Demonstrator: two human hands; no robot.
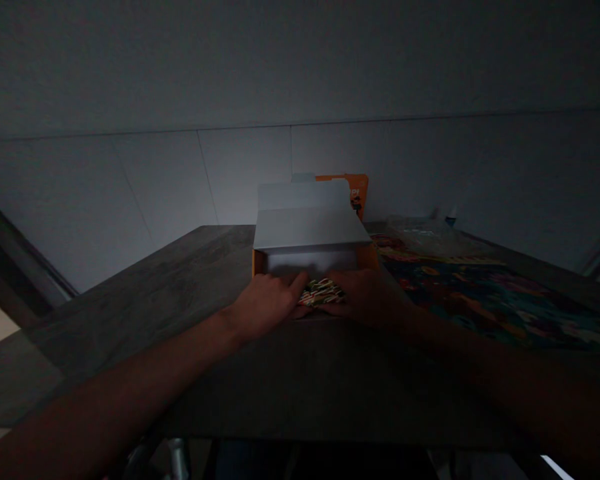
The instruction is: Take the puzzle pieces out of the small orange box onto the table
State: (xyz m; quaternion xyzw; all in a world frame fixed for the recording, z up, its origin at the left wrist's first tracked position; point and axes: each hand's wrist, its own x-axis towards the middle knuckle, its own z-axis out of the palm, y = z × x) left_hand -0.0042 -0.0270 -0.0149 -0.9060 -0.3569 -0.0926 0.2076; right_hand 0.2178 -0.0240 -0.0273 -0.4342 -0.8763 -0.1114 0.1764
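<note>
An open box with orange sides and a pale inner lid stands in the middle of the table, its lid folded back away from me. At its front edge, a bunch of thin, colourful pieces with pale edges is pressed together; the dim light hides exactly what they are. My left hand grips the bunch from the left, fingers bent over it. On the opposite side my right hand closes around its right end. The bottom of the box is partly hidden by both hands.
To the right lies a dark, multicoloured printed sheet. Crumpled clear plastic rests at the back right, beside a small bottle-like thing. An orange printed package stands behind the box, near the pale wall.
</note>
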